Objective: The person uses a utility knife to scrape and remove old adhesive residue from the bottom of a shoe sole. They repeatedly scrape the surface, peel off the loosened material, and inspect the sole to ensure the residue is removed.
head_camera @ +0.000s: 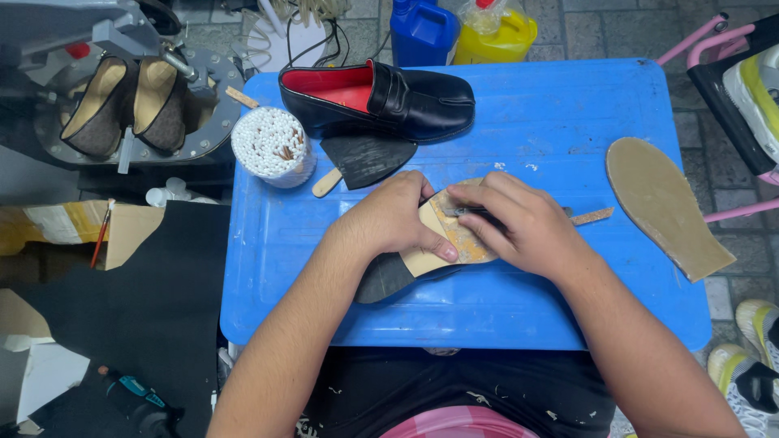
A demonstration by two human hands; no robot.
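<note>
the upturned shoe (410,264) lies sole-up near the middle of the blue worktop (568,122), under both hands. it looks light and stiff at the heel, the tan sole probably tacky, so holding it by the edges seems best. the left hand (389,219) presses flat, its grip spread over the sole; the right hand (519,223) arches over the toe end, fingers pinching a thin dark tool (471,212). beyond sits a black loafer (381,101).

Blue jug (422,28) and yellow jug (495,34) with a red cap are standing on the floor beyond the worktop's (568,105) far edge; an open brown cardboard box (73,231) is lying at left; a white round tub of cotton swabs (272,146) is sitting on the worktop.
</note>
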